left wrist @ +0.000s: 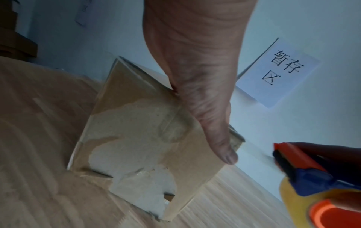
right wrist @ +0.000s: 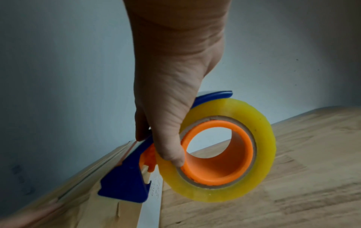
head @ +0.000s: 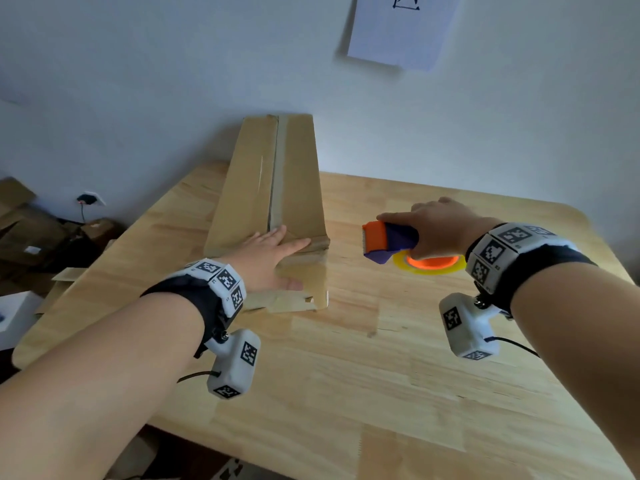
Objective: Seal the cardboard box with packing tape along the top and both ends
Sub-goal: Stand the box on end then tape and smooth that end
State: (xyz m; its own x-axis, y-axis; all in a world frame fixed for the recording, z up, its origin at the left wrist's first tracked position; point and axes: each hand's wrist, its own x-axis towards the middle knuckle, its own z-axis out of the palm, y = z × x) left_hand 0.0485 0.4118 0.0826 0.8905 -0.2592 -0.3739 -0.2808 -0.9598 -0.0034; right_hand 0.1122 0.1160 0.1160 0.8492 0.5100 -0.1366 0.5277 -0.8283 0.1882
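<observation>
A: Head view first. Box lies long on the wooden surface, its far end toward the wall. Flaps shut; a strip of tape runs down the top seam and over the near edge.

B: Left hand?

A: Flat on the near end of the box top. Fingers straight and spread, pointing across the seam; thumb over the near face. It presses and grips nothing.

B: Left wrist view agrees?

A: Yes. Thumb lies straight along the top edge of the near end face. That face is scuffed: pale torn patches where the paper has peeled, old clear tape over part of it.

B: Right hand?

A: Off the box, just to its right and above the surface. It holds the dispenser, blue body with an orange toothed head turned toward the box, a gap between them.

B: Grip?

A: Right wrist view: thumb tip hooked into the orange core, other fingers closed over the blue frame. Roll is yellowish clear tape. I cannot tell whether a loose end hangs from the cutter.

B: Surroundings?

A: White sheet with black characters taped to the wall. Flattened cartons on the floor at left, beside a wall socket with a plug in it.
</observation>
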